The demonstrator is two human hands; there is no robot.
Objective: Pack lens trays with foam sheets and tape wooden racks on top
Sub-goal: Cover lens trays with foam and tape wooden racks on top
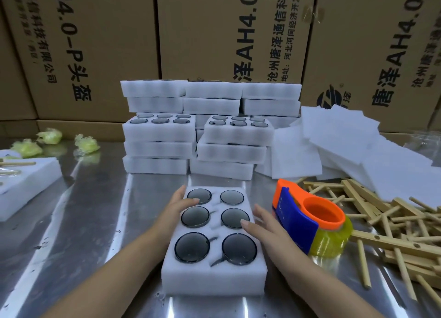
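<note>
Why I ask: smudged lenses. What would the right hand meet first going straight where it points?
Probably the middle right lens of the foam tray; the right hand points at its rim, height unclear.

A white foam tray (213,277) holds dark grey lenses (192,247) beside an orange-and-blue tape dispenser (307,219) with yellow tape (331,240), pale wooden racks (386,224) and brown cartons (214,31).

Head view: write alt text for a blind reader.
A person's left hand and right hand rest on a white foam tray of six dark round lenses on a metal table. A tape dispenser, wooden racks and loose foam sheets lie to its right; stacked trays and cardboard boxes stand behind.
</note>
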